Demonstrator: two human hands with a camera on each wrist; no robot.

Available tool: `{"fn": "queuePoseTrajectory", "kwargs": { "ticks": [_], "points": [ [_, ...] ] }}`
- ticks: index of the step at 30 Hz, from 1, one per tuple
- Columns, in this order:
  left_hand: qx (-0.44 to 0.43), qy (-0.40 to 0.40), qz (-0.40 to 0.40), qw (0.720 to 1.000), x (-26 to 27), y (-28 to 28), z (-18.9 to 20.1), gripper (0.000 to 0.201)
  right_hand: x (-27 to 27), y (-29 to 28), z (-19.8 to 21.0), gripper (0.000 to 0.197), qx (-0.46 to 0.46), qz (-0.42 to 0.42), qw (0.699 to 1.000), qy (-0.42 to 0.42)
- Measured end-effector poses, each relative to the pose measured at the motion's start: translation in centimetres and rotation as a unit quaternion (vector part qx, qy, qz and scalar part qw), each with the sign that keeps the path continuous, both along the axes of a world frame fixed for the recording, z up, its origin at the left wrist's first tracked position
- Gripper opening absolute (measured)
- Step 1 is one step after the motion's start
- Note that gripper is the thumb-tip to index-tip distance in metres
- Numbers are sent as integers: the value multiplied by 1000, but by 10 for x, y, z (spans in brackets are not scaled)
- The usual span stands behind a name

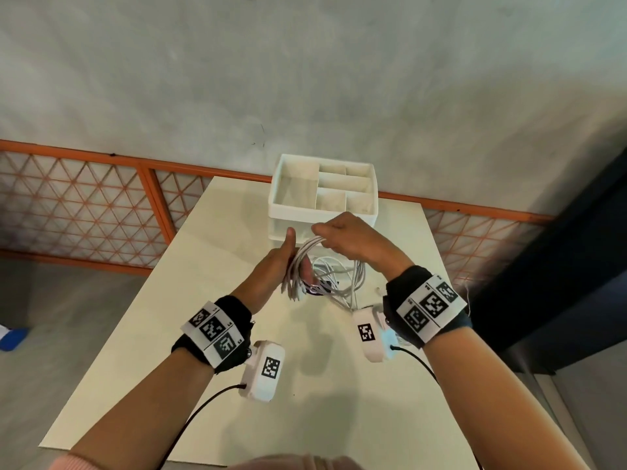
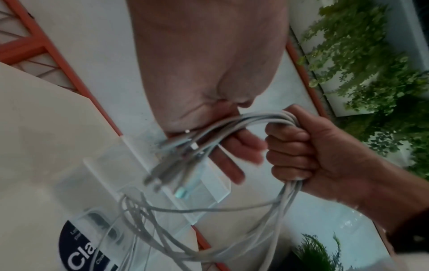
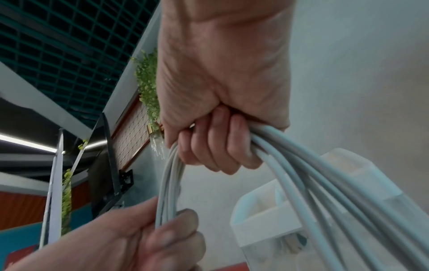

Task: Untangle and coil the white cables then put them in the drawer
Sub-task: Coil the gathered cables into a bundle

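1. Above the bench (image 1: pixel 305 351), the right hand (image 1: pixel 353 239) is fisted around the top of a bundle of white cables (image 1: pixel 305 262).
2. The left hand (image 1: pixel 278 269) clasps the bundle's lower part, thumb up.
3. Coiling seems underway; loose strands trail onto the bench, so next comes gathering them.
4. The cables are smooth, thin, rubbery.
5. Behind sits a white drawer organiser (image 1: pixel 324 195) with square compartments.
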State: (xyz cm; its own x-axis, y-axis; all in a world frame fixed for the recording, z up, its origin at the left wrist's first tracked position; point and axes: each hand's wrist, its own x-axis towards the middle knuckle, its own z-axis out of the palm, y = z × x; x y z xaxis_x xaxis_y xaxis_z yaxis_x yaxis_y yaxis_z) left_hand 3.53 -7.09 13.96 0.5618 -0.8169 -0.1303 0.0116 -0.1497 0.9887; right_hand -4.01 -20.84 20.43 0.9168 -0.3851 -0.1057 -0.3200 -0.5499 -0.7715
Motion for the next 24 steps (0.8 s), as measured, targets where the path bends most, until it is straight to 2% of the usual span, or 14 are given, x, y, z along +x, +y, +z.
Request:
{"fn": "queuePoseTrajectory", "kwargs": {
  "ticks": [4,7,11,16,22,24],
  "points": [
    [-83,49,-22,995,-12,0,7,51,-3,-12,0,51,43,-47,997,-53],
    [-122,74,19,990,-5,0,19,44,-8,-16,-14,59,90,-59,993,-48],
    [-151,55,40,986,13,4,27,42,-18,-13,-43,62,148,-32,988,-12],
    [-120,15,38,992,13,3,14,41,-13,-2,-46,55,235,-77,967,-66],
    [-112,-24,42,993,-6,-10,3,48,3,14,-31,53,209,-78,970,-94],
    [-120,-65,36,990,-10,-15,2,45,4,17,-30,56,203,-68,972,-95]
  ]
}}
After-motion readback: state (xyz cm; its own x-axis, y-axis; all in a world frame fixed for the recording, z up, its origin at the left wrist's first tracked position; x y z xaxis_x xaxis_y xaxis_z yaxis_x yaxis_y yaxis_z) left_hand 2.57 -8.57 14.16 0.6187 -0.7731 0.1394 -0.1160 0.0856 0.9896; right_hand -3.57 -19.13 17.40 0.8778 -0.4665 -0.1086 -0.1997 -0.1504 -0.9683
